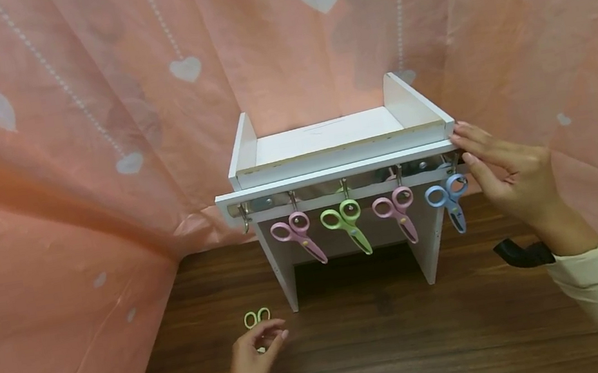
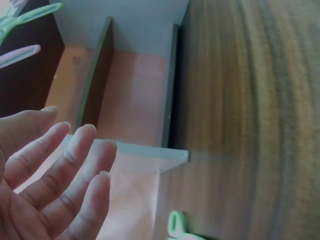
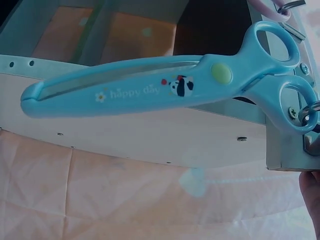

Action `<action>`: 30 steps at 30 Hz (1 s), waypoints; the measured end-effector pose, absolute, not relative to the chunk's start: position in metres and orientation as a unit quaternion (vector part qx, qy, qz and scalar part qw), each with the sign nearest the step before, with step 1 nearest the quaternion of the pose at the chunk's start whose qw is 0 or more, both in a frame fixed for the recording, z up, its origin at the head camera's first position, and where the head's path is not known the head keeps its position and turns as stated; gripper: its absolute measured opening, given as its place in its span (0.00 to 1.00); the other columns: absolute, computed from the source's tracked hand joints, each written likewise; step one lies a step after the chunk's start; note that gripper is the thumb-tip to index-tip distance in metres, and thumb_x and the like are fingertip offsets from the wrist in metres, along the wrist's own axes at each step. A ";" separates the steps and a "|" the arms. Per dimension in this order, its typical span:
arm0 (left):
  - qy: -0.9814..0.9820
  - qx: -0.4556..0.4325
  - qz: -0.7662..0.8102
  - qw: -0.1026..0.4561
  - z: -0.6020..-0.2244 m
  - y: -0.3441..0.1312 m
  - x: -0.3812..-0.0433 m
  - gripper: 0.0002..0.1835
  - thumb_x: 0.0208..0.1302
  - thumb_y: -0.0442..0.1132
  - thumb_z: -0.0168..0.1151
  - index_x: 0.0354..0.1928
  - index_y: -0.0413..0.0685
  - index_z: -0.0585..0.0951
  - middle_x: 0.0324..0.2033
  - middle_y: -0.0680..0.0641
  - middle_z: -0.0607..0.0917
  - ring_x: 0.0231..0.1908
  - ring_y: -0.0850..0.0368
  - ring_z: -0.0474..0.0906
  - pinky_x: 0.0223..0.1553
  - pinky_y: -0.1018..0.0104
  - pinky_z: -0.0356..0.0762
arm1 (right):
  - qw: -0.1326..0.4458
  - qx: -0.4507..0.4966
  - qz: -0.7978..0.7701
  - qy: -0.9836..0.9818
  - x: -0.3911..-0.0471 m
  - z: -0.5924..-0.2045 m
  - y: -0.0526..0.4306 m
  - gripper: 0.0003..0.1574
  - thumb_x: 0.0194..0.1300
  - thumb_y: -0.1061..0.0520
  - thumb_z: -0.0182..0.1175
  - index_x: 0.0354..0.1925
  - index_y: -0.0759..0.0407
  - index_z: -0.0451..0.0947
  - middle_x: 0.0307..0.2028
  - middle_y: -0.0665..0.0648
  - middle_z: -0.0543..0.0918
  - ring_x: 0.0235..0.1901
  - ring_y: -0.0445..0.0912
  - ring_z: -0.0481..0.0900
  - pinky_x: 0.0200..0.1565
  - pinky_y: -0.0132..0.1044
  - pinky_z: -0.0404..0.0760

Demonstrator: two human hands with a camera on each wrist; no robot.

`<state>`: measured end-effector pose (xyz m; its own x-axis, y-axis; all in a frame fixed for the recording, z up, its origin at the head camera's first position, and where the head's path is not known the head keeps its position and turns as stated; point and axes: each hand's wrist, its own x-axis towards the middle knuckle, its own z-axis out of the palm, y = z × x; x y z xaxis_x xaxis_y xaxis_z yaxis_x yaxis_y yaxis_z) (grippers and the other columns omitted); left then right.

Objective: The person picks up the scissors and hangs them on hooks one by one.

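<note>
Children's scissors hang by their handle rings from hooks on a metal rail point(image 1: 323, 188): one pink pair point(image 1: 311, 248), one light-green point(image 1: 358, 237), another pink point(image 1: 406, 226) and a blue pair point(image 1: 453, 209) at the right end. Close up in the right wrist view, the blue scissors point(image 3: 135, 100) carry a panda print and "happy day". My right hand point(image 1: 518, 181) touches the right end of the rail board with straight fingers. Low at the left, my left hand point(image 1: 253, 360) hovers by light-green scissors point(image 1: 257, 317) on the floor, fingers relaxed. The left wrist view shows nothing in its fingers point(image 2: 82, 150).
The rail is fixed along the front of a white wooden shelf unit point(image 1: 341, 154) standing on a dark wood-grain floor point(image 1: 376, 337). At the rail's left end is a bare hook point(image 1: 245, 218). Pink heart-printed curtains point(image 1: 278, 53) surround the back and sides.
</note>
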<state>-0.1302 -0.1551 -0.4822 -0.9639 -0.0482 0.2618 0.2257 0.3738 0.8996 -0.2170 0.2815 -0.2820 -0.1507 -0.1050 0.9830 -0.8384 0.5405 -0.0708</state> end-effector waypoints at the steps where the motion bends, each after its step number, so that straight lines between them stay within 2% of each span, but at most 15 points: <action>1: -0.820 -0.048 -0.556 0.123 -0.484 -0.156 -0.129 0.08 0.59 0.33 0.75 0.41 0.46 0.89 0.30 0.51 0.88 0.28 0.59 0.84 0.26 0.72 0.82 | 0.551 0.347 0.333 -0.682 -0.218 -0.283 0.283 0.18 0.70 0.55 0.63 0.45 0.69 0.88 0.47 0.69 0.86 0.54 0.51 0.85 0.58 0.24 0.77; 11: -0.856 -0.025 -0.487 0.168 -0.499 -0.169 -0.123 0.08 0.60 0.34 0.74 0.41 0.43 0.88 0.29 0.54 0.87 0.23 0.63 0.80 0.26 0.72 0.79 | 0.551 0.345 0.334 -0.682 -0.223 -0.288 0.288 0.16 0.69 0.56 0.64 0.46 0.67 0.88 0.48 0.68 0.86 0.54 0.53 0.85 0.58 0.24 0.77; 18: -0.905 0.054 -0.380 0.182 -0.503 -0.177 -0.119 0.06 0.60 0.38 0.75 0.39 0.55 0.89 0.24 0.62 0.83 0.23 0.70 0.76 0.22 0.70 0.73 | 0.550 0.344 0.334 -0.684 -0.223 -0.286 0.286 0.15 0.69 0.56 0.64 0.46 0.67 0.88 0.48 0.68 0.86 0.54 0.52 0.85 0.57 0.24 0.77; 22: -0.930 0.094 -0.314 0.165 -0.503 -0.182 -0.118 0.06 0.61 0.41 0.75 0.40 0.54 0.89 0.23 0.62 0.83 0.24 0.66 0.78 0.21 0.63 0.73 | 0.550 0.345 0.333 -0.684 -0.221 -0.285 0.285 0.15 0.69 0.57 0.64 0.45 0.68 0.88 0.47 0.68 0.87 0.54 0.52 0.85 0.57 0.23 0.77; 30: -0.954 0.107 -0.239 0.147 -0.508 -0.188 -0.125 0.09 0.57 0.43 0.77 0.38 0.51 0.88 0.25 0.56 0.82 0.24 0.58 0.78 0.20 0.57 0.75 | 0.541 0.341 0.334 -0.692 -0.214 -0.282 0.282 0.16 0.69 0.57 0.63 0.46 0.69 0.87 0.48 0.70 0.86 0.55 0.50 0.84 0.57 0.22 0.77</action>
